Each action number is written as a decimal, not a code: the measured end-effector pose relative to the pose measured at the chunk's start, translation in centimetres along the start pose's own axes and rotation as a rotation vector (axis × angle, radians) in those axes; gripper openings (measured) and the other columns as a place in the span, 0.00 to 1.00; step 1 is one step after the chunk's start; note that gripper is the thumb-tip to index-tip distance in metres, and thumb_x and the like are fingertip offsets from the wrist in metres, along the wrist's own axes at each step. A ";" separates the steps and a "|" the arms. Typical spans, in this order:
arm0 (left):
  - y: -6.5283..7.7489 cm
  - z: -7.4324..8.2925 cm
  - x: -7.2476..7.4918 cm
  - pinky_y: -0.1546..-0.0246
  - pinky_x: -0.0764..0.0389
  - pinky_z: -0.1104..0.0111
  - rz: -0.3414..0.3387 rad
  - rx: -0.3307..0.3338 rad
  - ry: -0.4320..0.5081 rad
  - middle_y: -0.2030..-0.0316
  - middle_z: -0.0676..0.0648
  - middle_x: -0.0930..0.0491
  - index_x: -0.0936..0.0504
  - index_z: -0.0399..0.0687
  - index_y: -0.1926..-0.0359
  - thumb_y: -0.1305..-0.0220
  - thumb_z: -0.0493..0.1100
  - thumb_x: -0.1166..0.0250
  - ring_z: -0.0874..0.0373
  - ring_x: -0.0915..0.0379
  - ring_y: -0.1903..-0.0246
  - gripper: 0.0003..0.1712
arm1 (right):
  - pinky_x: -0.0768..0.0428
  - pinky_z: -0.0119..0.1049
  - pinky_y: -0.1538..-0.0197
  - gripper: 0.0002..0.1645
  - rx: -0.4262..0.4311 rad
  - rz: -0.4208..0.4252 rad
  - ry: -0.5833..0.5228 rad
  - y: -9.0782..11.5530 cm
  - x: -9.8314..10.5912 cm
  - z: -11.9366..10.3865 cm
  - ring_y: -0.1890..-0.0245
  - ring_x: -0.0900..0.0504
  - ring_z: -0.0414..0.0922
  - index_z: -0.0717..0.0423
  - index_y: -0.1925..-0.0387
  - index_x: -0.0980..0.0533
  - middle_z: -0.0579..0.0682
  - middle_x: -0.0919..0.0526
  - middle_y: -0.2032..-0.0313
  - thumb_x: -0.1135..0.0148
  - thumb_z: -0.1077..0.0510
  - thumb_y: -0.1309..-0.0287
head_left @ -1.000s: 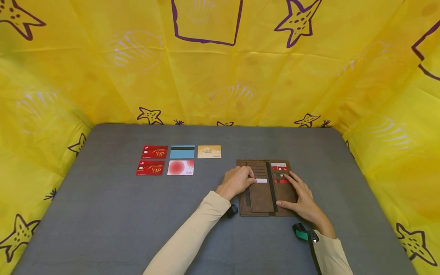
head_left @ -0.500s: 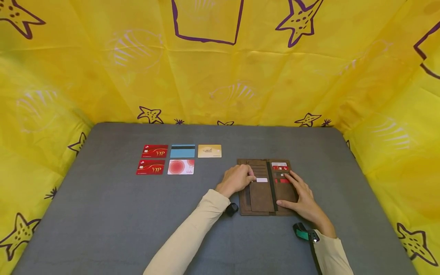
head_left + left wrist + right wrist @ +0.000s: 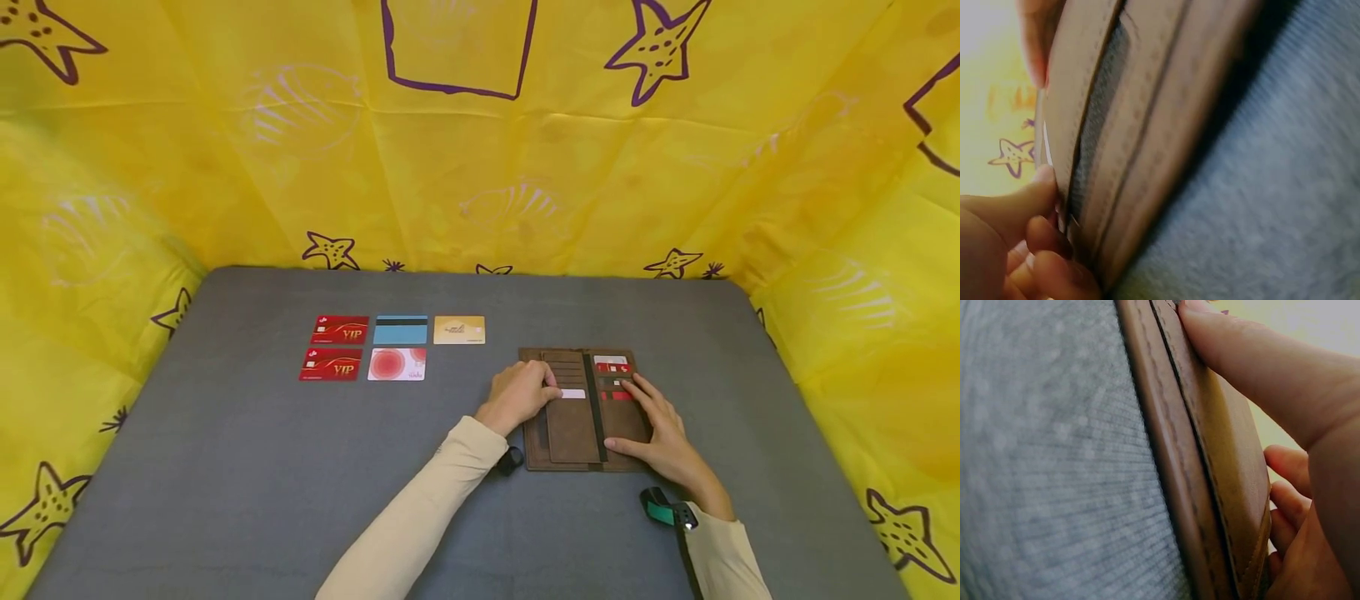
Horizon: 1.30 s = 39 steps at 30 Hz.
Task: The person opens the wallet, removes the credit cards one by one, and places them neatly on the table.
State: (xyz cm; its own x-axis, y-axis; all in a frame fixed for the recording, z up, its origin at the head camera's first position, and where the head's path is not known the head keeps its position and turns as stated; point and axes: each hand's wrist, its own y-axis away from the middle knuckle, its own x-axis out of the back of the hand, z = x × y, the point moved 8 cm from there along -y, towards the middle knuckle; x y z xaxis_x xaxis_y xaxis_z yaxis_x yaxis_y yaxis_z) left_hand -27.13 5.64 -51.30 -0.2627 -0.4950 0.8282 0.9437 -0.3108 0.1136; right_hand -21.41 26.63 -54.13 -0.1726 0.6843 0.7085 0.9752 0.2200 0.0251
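Observation:
An opened brown leather wallet (image 3: 576, 433) lies on the table, with a black strip down its middle. My left hand (image 3: 517, 393) is at its left panel, fingers curled, and pinches the left end of a white card (image 3: 573, 394) that sticks out of a slot. In the left wrist view the thumb (image 3: 1038, 190) meets the card's thin edge. My right hand (image 3: 663, 433) rests on the right panel with thumb and fingers spread. Several cards, among them a red one (image 3: 617, 396), show in the slots there. The white card's lower part is hidden in the slot.
Left of the wallet, cards lie in two rows: two red VIP cards (image 3: 340, 330), a blue card (image 3: 401, 330), a gold card (image 3: 459, 330) and a white card with pink circles (image 3: 397, 365). Yellow patterned cloth (image 3: 480, 167) surrounds the grey table (image 3: 225, 467).
Hardly anything differs. My left hand stays at the white card, its fingers shifting only slightly, and my right hand keeps its place on the wallet. The head view has shifted a little.

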 end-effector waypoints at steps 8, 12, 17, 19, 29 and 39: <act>0.1 0.4 0.0 0.78 0.26 0.63 0.057 0.032 -0.182 0.74 0.54 0.16 0.18 0.56 0.75 0.41 0.60 0.31 0.54 0.19 0.74 0.16 | 0.55 0.74 0.38 0.56 0.005 -0.004 -0.006 0.0 -0.1 0.1 0.29 0.53 0.72 0.55 0.26 0.42 0.62 0.52 0.24 0.23 0.49 0.52; 0.2 0.5 0.2 0.80 0.27 0.64 0.092 0.031 -0.194 0.77 0.54 0.16 0.17 0.55 0.78 0.41 0.59 0.31 0.55 0.19 0.76 0.17 | 0.55 0.74 0.38 0.56 0.005 0.000 -0.004 0.0 0.0 0.1 0.29 0.53 0.72 0.55 0.26 0.42 0.61 0.51 0.24 0.23 0.49 0.52; 0.3 0.3 0.3 0.81 0.30 0.66 0.103 0.034 -0.130 0.77 0.55 0.17 0.17 0.56 0.77 0.42 0.58 0.29 0.58 0.23 0.78 0.15 | 0.55 0.73 0.38 0.56 0.003 0.003 -0.009 -0.2 0.1 0.1 0.29 0.53 0.71 0.53 0.26 0.42 0.60 0.52 0.23 0.23 0.49 0.52; 0.2 0.2 0.3 0.81 0.31 0.66 0.088 0.036 -0.102 0.77 0.55 0.17 0.17 0.56 0.77 0.42 0.57 0.29 0.60 0.25 0.79 0.15 | 0.55 0.74 0.38 0.56 0.005 0.001 -0.006 -0.2 0.1 0.1 0.29 0.53 0.71 0.53 0.26 0.42 0.60 0.52 0.23 0.23 0.49 0.52; 0.0 -0.7 0.0 0.78 0.33 0.68 0.005 0.068 0.053 0.77 0.57 0.18 0.13 0.56 0.76 0.41 0.55 0.29 0.64 0.31 0.78 0.12 | 0.55 0.74 0.38 0.56 0.014 -0.003 0.002 -0.1 -0.1 -0.1 0.29 0.52 0.72 0.55 0.26 0.42 0.62 0.51 0.24 0.23 0.49 0.52; -0.3 -0.8 0.0 0.77 0.35 0.67 -0.050 0.063 0.087 0.77 0.58 0.21 0.13 0.56 0.76 0.39 0.55 0.31 0.64 0.33 0.77 0.13 | 0.55 0.74 0.38 0.56 -0.001 -0.005 0.006 0.0 -0.1 -0.1 0.29 0.52 0.71 0.53 0.25 0.43 0.61 0.52 0.23 0.23 0.48 0.52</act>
State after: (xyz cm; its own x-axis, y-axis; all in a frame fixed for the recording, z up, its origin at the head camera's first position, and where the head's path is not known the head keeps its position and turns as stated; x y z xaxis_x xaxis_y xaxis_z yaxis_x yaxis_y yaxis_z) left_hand -27.57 5.10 -51.73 -0.3239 -0.5497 0.7700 0.9389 -0.2870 0.1901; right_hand -21.37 26.52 -54.13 -0.1769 0.6787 0.7128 0.9744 0.2227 0.0298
